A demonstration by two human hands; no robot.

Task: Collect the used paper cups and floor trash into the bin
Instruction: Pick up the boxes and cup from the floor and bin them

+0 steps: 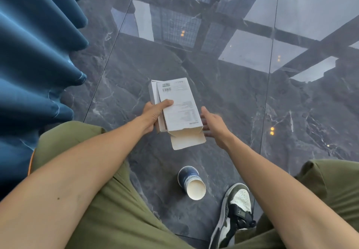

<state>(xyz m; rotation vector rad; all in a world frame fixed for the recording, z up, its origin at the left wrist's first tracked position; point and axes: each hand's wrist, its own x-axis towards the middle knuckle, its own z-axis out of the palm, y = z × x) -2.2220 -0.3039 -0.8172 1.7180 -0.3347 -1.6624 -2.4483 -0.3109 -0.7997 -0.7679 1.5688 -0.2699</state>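
A white cardboard box [177,105] with printed labels and an open end flap is held above the dark marble floor. My left hand [154,115] grips its left edge, thumb across the top face. Just right of the box is my right hand [212,125], fingers spread and empty, close to the box's right side. Below the box, a dark blue paper cup [191,181] lies on its side on the floor, its white open mouth facing me. No bin is in view.
A blue pleated curtain [37,58] hangs along the left side. My knees in olive trousers [108,206] frame the bottom, and a green-and-white sneaker [236,210] rests right of the cup. The glossy floor [242,97] reflects windows and ceiling lights.
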